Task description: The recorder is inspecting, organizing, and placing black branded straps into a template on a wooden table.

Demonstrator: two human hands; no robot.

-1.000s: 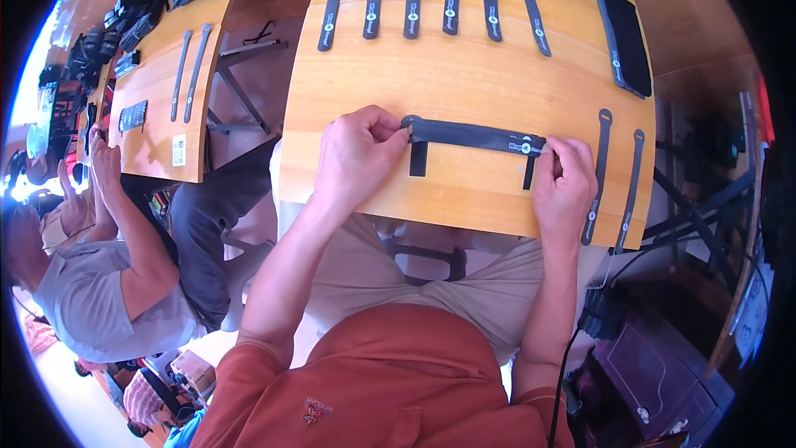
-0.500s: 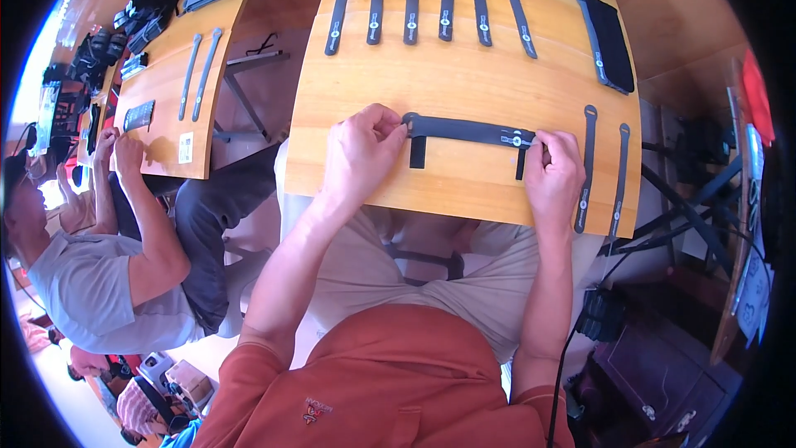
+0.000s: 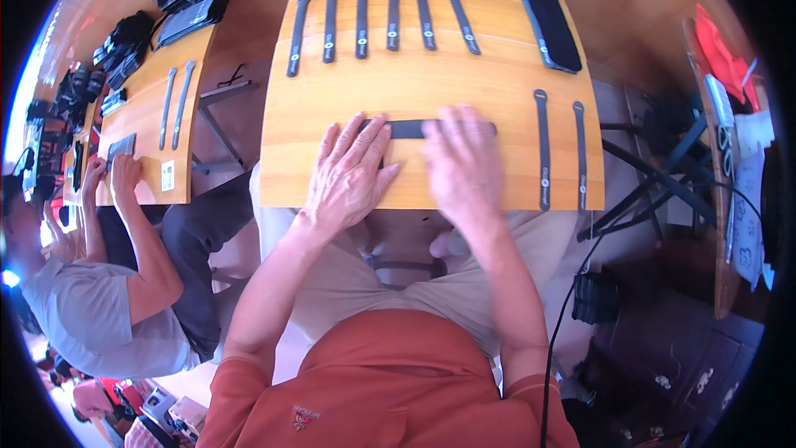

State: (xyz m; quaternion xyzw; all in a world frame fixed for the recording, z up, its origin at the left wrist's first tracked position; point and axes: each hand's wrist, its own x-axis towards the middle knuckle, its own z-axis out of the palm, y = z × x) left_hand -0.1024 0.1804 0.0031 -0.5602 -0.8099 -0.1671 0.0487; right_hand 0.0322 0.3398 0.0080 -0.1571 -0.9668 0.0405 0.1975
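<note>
Wooden desk (image 3: 431,87) carries a black strap (image 3: 412,129) pressed under both flat, unclenched hands, left hand (image 3: 348,174) and blurred right hand (image 3: 463,168); uneven pressure could skew it.

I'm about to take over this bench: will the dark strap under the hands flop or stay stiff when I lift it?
Probably floppy: the dark strap is long, thin and lies flat beneath the left hand and right hand. Likely light, like the slim straps in the row of straps. It should not roll; on the smooth wooden table it may slide when pushed.
</note>
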